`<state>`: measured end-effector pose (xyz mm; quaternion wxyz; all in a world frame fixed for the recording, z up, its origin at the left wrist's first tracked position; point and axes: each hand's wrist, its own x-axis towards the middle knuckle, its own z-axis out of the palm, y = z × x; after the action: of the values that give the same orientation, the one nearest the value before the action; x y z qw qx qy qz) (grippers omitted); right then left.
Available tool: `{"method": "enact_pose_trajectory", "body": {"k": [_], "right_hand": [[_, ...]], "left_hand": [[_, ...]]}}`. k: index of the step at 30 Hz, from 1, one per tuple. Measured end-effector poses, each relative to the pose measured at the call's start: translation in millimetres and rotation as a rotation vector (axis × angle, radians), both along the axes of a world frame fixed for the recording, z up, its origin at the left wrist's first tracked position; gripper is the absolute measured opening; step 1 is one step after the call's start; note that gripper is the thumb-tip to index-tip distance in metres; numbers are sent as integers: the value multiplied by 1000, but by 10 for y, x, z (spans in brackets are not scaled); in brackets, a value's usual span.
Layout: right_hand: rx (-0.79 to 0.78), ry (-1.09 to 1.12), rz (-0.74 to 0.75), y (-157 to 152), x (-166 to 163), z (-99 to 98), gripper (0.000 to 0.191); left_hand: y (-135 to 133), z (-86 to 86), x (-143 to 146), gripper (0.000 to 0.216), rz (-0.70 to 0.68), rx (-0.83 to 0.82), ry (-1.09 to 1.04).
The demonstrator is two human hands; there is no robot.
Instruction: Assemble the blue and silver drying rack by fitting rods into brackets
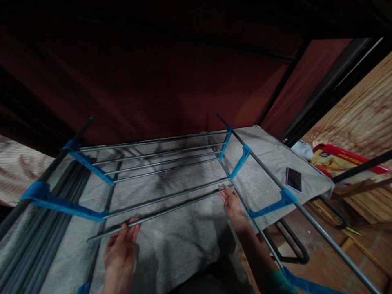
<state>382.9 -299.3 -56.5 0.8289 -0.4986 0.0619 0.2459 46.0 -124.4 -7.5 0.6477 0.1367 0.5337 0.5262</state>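
Observation:
A loose grey metal tube [171, 208] spans between my two hands, just on the near side of a fitted crossbar [168, 198]. My left hand [121, 245] grips it near its left end, which sticks out past the fingers. Close to the tube's other end, my right hand [232, 203] pinches it beside a blue plastic bracket [240, 162]. The frame of a tube rack lies on its side around my hands. On its left, another blue bracket [65, 202] joins the uprights, and several crossbars [159, 154] run across at the back.
Several spare tubes [45, 232] lie in a bundle at the left. A grey cloth [171, 241] covers the table, with a phone [294, 179] near its right edge. Beyond are a red and yellow package [339, 161] and a black metal leg [294, 259]. A dark red panel [168, 90] stands behind.

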Motion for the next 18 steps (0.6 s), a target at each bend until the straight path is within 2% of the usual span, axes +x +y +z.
{"method": "enact_pose_trajectory", "body": {"k": [6, 10, 13, 18], "right_hand": [[31, 8, 35, -32, 14, -25, 36], [52, 17, 63, -51, 16, 2, 27], [47, 24, 70, -57, 14, 35, 20], [52, 12, 59, -57, -1, 80, 22]], "left_hand": [[-22, 51, 15, 26, 38, -10, 6], [-18, 72, 10, 24, 29, -28, 29], [-16, 61, 6, 24, 54, -41, 14], [-13, -2, -16, 20, 29, 5, 29]]}}
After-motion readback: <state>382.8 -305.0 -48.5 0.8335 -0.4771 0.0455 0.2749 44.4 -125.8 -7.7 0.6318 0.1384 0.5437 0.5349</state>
